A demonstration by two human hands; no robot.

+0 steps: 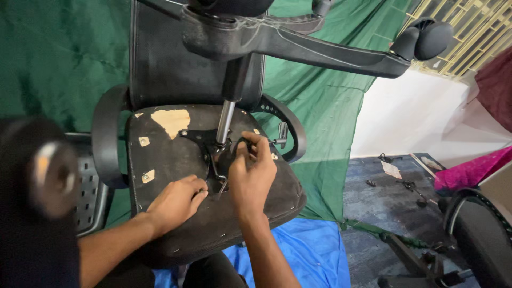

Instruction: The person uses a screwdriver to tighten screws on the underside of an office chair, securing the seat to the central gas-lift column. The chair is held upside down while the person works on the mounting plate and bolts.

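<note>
Office chair [176, 160] lies overturned, base and gas post still attached. Right hand [252, 173] fingers pinch the black mechanism plate [200, 140] beside the post [225, 121]; left hand [178, 200], loosely curled, presses the seat underside.

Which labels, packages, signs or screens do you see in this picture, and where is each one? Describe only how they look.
No packages, signs or screens show.
Small pale square stickers on the black underside of the upturned chair seat, left of the left hand: too small to tell if printed.
Pale paper sheet flat on the dark floor, right of the right hand: roughly rectangular.
</note>
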